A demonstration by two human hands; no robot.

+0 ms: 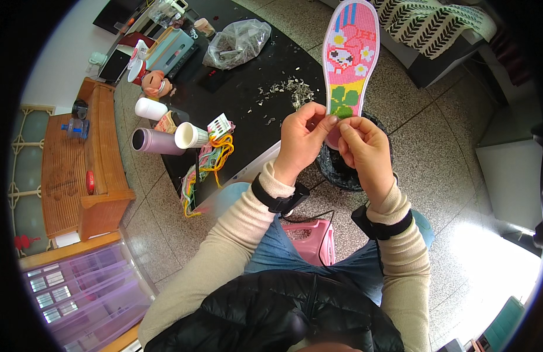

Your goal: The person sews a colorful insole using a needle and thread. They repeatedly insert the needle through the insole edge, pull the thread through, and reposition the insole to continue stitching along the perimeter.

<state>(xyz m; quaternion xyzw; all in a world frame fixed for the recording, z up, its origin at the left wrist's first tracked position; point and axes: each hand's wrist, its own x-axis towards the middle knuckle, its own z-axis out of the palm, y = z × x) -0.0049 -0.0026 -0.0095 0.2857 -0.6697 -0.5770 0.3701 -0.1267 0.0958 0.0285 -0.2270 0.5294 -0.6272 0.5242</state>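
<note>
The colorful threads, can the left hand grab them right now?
Probably yes: nothing seems to stand between the left hand and the colorful threads at the edge of the black table. But it's pinching the insole, so it would likely have to let go, leaving the right hand holding on.

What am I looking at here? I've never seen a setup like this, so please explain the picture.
There is no robot: a person works with two bare hands. The single picture comes from a wide fisheye camera worn on the head, looking down, so straight edges bend. The left hand and right hand hold a patterned pink insole near its lower end. The black table bears a clear plastic bag, scattered husks, a purple bottle and coloured threads.
</note>
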